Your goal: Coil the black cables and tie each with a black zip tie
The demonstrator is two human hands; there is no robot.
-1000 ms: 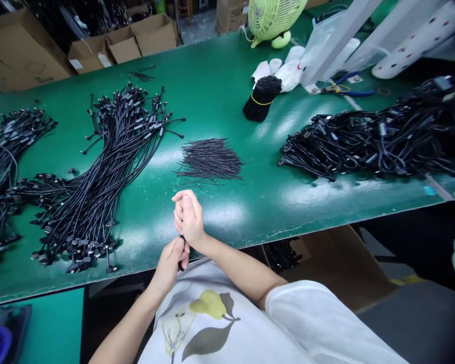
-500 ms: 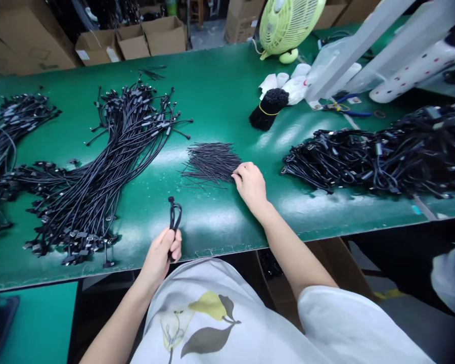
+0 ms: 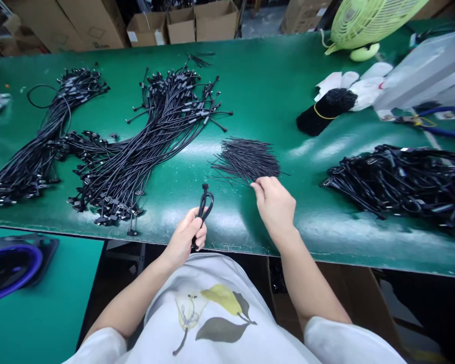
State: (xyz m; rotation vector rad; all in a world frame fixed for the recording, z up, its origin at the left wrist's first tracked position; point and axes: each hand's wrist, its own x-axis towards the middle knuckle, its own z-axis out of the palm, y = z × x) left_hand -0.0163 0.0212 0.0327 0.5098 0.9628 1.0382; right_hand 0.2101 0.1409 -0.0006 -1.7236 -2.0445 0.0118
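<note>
Tabletop [image 3: 258, 86], green and glossy, stretching across the view; along it, left of middle, a big fanned bundle of black cables [image 3: 147, 146], reaching from near the far edge almost to the near edge; by the right end, a tangled heap of black cables [image 3: 402, 184]; toward the left, slanting down to the near edge, a slimmer bundle of cables [image 3: 41, 144]; at the far edge, right of middle, a yellow-green fan [image 3: 371, 23], partly cut off; midway along, toward the near edge, a flat pile of thin black strips [image 3: 250, 157]; just on its near side, the right hand [image 3: 276, 205], thumb and forefinger tips close together and touching or nearly touching the strips; cannot tell how tightly pinched, or whether around a strip; over the near edge, the left hand [image 3: 185, 232], fingers curled firmly round a folded black cable [image 3: 202, 208], loop and small connector standing up above the fist; between fan and heap, a dense black bundle with a yellow band [image 3: 314, 119], lying tilted; nearer the far edge, a few loose dark strips [image 3: 200, 60].
</note>
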